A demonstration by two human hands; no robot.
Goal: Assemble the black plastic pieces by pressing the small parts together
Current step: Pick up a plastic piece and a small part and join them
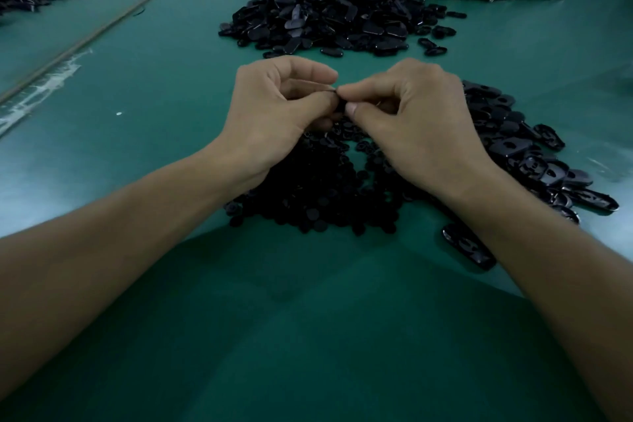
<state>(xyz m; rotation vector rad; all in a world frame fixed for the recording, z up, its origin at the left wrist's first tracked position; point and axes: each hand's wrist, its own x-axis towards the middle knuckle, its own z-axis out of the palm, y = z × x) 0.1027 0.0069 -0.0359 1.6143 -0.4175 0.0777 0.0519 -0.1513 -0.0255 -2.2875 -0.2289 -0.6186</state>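
Above a green bench (137, 154), the left hand (274, 113) and right hand (411, 120) meet fingertip to fingertip, both pinching one small black plastic piece (340, 106). Below them lies a heap of small round black parts (318, 192); larger oval shells (534, 154) lie just right.

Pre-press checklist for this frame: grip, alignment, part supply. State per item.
1. Left hand pinches the small black piece: ok.
2. Right hand pinches the same piece from the other side: ok.
3. Mating parts lined up between the fingertips: cannot tell, the fingers hide nearly all of it.
4. Piece held above the heap of small round parts, not resting on it: ok.
5. Oval shells stocked to the right of the right hand: ok.
6. Piece already fully seated: cannot tell.
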